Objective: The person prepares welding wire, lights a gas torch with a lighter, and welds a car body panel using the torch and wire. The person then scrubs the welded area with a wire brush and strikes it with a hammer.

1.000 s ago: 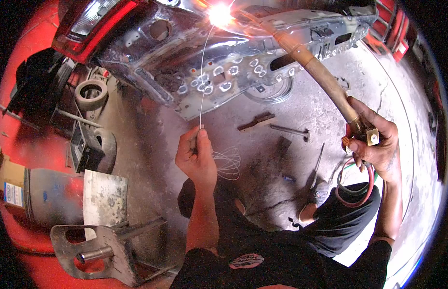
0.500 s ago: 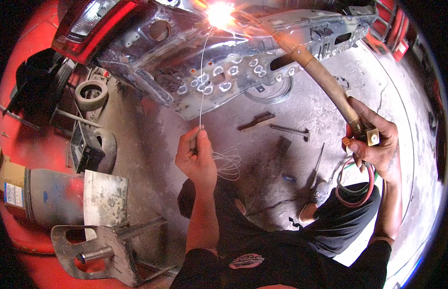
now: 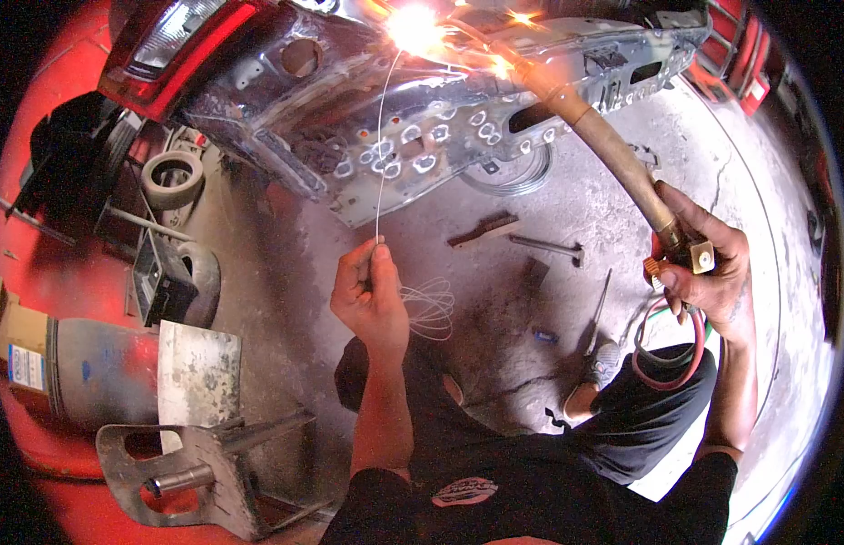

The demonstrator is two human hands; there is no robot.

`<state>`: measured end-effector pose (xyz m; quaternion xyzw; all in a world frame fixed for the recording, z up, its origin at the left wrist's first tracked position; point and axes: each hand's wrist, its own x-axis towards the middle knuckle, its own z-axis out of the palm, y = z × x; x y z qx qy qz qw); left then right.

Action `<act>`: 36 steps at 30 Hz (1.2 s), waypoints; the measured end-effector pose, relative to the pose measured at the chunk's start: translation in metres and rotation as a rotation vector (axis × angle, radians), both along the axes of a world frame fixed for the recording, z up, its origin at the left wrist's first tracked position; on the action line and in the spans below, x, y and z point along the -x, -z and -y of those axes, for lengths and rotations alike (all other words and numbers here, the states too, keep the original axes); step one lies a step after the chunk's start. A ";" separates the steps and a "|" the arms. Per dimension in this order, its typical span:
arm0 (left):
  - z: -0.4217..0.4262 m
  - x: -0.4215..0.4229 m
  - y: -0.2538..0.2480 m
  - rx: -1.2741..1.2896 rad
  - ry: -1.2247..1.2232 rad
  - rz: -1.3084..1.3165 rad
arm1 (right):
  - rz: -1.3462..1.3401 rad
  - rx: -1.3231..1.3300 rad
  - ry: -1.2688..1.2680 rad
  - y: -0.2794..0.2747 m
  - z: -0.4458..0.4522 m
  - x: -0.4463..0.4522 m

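Observation:
My left hand [image 3: 372, 289] pinches a thin filler wire [image 3: 382, 154], whose upper end reaches a bright glow on the car body panel [image 3: 408, 150]. Below the fingers the wire's loose coil [image 3: 429, 309] hangs in loops. Wrapped round the handle end of a gas welding torch [image 3: 617, 163], my right hand [image 3: 708, 259] has its thumb by the orange-brown valve knob [image 3: 655, 271]. The torch slants up and left toward the panel. Glare [image 3: 414, 29] hides its tip and the wire's end. Red and green hoses [image 3: 669, 381] loop below that hand.
A tail light [image 3: 181, 50] sits at the panel's left. On the floor lie a wire brush [image 3: 483, 231], a hammer [image 3: 549, 247] and a coil of wire [image 3: 513, 173]. A gas cylinder [image 3: 104, 368], a metal stand [image 3: 231, 472] and a small tire [image 3: 172, 178] stand left.
The glare has spread a little, and sparks now show to its right near the torch neck. Both hands, the wire and the torch have stayed almost still.

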<state>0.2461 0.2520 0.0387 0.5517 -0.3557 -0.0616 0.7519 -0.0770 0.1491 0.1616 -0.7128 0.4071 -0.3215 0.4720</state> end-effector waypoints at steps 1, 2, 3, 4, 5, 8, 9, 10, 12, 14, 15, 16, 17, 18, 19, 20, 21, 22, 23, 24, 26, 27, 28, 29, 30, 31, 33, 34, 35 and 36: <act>0.000 0.000 -0.001 -0.001 -0.005 0.006 | 0.010 0.026 0.000 0.001 0.000 0.000; 0.000 0.000 0.000 0.001 -0.007 0.006 | 0.020 0.052 0.001 0.003 0.001 0.000; 0.000 0.000 0.001 0.002 -0.008 0.005 | 0.017 0.048 0.001 0.003 0.000 0.000; 0.001 -0.001 0.002 0.003 -0.010 0.005 | 0.017 0.051 0.000 0.003 0.001 0.000; 0.001 -0.001 0.003 0.006 -0.005 0.006 | 0.018 0.054 -0.001 0.004 0.001 0.000; 0.000 -0.002 0.004 0.002 -0.002 0.006 | 0.011 0.038 -0.003 0.004 0.001 0.000; 0.000 -0.001 0.003 -0.007 -0.008 0.003 | -0.003 0.003 0.000 0.000 0.000 0.000; -0.001 -0.001 0.003 -0.015 -0.015 0.000 | -0.016 -0.032 0.003 -0.003 -0.001 0.000; -0.001 -0.001 0.002 -0.011 -0.007 0.007 | 0.019 -0.003 -0.007 0.000 -0.001 0.000; -0.001 -0.001 0.003 -0.005 0.001 0.005 | 0.039 0.025 -0.018 0.004 0.000 0.000; -0.001 -0.001 0.003 -0.001 0.004 0.000 | 0.040 0.039 -0.024 0.006 0.001 0.001; 0.000 -0.002 0.003 0.003 0.007 -0.005 | 0.035 0.023 -0.023 0.004 0.001 0.001; 0.000 -0.002 0.003 0.007 -0.005 0.002 | 0.029 0.007 -0.021 0.003 0.000 0.000; 0.001 -0.001 0.004 0.011 -0.018 0.009 | 0.016 -0.038 -0.013 -0.003 -0.003 -0.002; 0.002 -0.001 0.004 0.015 -0.030 0.016 | 0.002 -0.083 -0.005 -0.006 -0.004 -0.003; 0.002 -0.001 0.004 0.011 -0.028 0.010 | -0.005 -0.071 -0.008 -0.006 -0.003 -0.003; 0.001 -0.001 0.003 0.006 -0.026 0.005 | -0.013 -0.058 -0.011 -0.006 -0.002 -0.002; 0.001 -0.001 0.003 0.001 -0.024 -0.001 | -0.020 -0.046 -0.014 -0.005 -0.001 -0.002; 0.001 -0.001 0.003 0.000 -0.027 0.000 | -0.009 0.012 -0.018 -0.001 0.000 -0.001; 0.001 -0.002 0.004 -0.001 -0.030 0.002 | 0.002 0.070 -0.022 0.004 0.002 -0.001; 0.000 -0.002 0.004 -0.016 -0.027 0.000 | 0.011 0.106 -0.022 0.007 0.002 -0.001; -0.002 -0.001 0.002 -0.030 -0.020 -0.002 | 0.008 0.084 -0.018 0.006 0.001 -0.001; -0.003 0.000 0.000 -0.043 -0.013 -0.004 | 0.003 0.072 -0.015 0.005 0.001 -0.001; -0.003 0.000 -0.001 -0.045 -0.015 -0.008 | -0.003 0.060 -0.012 0.004 0.001 -0.001; -0.003 0.001 -0.002 -0.046 -0.017 -0.011 | -0.011 0.057 -0.010 0.004 0.000 -0.001; -0.003 0.001 -0.003 -0.047 -0.020 -0.015 | -0.013 0.069 -0.011 0.004 0.001 -0.002; -0.002 0.002 -0.003 -0.048 -0.023 -0.022 | -0.012 0.106 -0.013 0.005 0.001 -0.002; -0.002 0.002 -0.003 -0.049 -0.024 -0.026 | -0.010 0.118 -0.015 0.006 0.001 -0.002; -0.001 0.001 -0.002 -0.037 -0.023 -0.017 | -0.009 0.130 -0.017 0.006 0.001 -0.001; -0.001 0.000 0.000 -0.025 -0.022 -0.007 | -0.009 0.127 -0.018 0.007 0.002 -0.001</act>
